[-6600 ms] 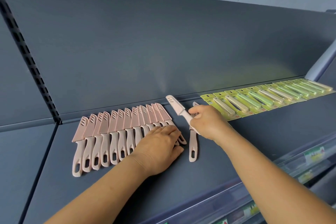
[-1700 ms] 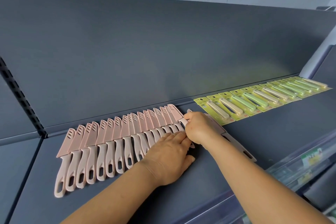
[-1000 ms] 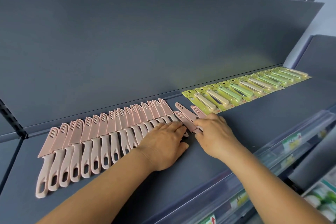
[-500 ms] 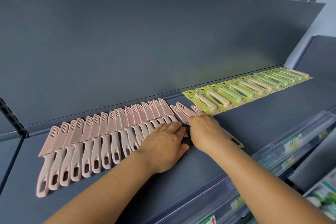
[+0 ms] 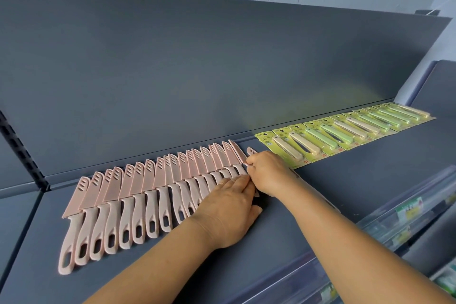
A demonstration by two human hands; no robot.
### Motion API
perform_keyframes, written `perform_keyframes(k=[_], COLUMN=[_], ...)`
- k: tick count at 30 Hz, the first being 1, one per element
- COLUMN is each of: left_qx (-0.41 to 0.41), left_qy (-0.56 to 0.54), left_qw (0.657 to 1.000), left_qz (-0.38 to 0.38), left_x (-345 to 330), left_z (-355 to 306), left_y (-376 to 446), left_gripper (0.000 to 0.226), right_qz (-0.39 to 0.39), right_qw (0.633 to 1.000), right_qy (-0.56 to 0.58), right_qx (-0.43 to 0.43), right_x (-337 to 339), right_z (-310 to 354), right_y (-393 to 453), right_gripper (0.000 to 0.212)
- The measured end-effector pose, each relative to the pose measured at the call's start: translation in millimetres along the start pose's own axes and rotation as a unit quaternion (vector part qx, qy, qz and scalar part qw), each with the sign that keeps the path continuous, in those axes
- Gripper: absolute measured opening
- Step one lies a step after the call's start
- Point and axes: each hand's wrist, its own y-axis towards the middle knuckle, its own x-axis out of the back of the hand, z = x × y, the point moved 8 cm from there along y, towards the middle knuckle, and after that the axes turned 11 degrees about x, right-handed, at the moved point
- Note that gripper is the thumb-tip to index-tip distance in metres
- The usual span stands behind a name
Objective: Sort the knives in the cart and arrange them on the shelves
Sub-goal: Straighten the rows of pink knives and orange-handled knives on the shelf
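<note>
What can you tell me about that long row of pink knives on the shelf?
The row of pink knives lies flat on the dark grey shelf, each overlapping the next, slotted sheaths pointing to the back panel, looped handles toward the front. They look like matte plastic. The left hand presses flat on the right-end handles, while the right hand pinches the last knife there.

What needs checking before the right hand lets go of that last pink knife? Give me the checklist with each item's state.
1. Left hand lies flat on the handles at the right end of the pink knife row: ok.
2. Right hand pinches the last pink knife at the row's end: ok.
3. That knife lies flat like the others: not ok, it looks tilted on edge.
4. Another sheath tip pokes out behind the right hand; whether it is aligned: cannot tell.
5. Gap to the green carded knives: ok, no overlap.
</note>
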Motion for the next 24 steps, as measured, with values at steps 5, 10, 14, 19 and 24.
perform_keyframes(k=[5, 10, 14, 19, 24], left_qx=[-0.001, -0.018, -0.031, -0.034, -0.03], left_qy=[-0.005, 0.003, 0.015, 0.013, 0.011], left_qw=[1.0, 1.0, 0.999, 0.999, 0.999], left_qz=[-0.007, -0.007, 0.0, -0.012, -0.009], left_x=[2.7, 3.5, 2.9, 5.6, 5.2], left_z=[-1.2, -4.1, -10.2, -18.7, -19.7], left_y=[-1.4, 1.4, 5.4, 7.7, 5.5], left_gripper=[0.057, 0.058, 0.054, 0.041, 0.041], right_qz=[-0.018, -0.052, -0.005, -0.018, -0.027], right_qw=[0.998, 0.999, 0.998, 0.997, 0.992], right_qy=[0.063, 0.011, -0.059, -0.072, -0.12], right_qx=[0.003, 0.004, 0.002, 0.008, -0.007], right_x=[7.6, 26.9, 16.1, 10.9, 11.5], right_z=[-0.3, -24.8, -39.3, -40.8, -38.4], right_y=[-6.2, -36.4, -62.5, -66.0, -56.9], right_gripper=[0.026, 0.025, 0.018, 0.03, 0.027])
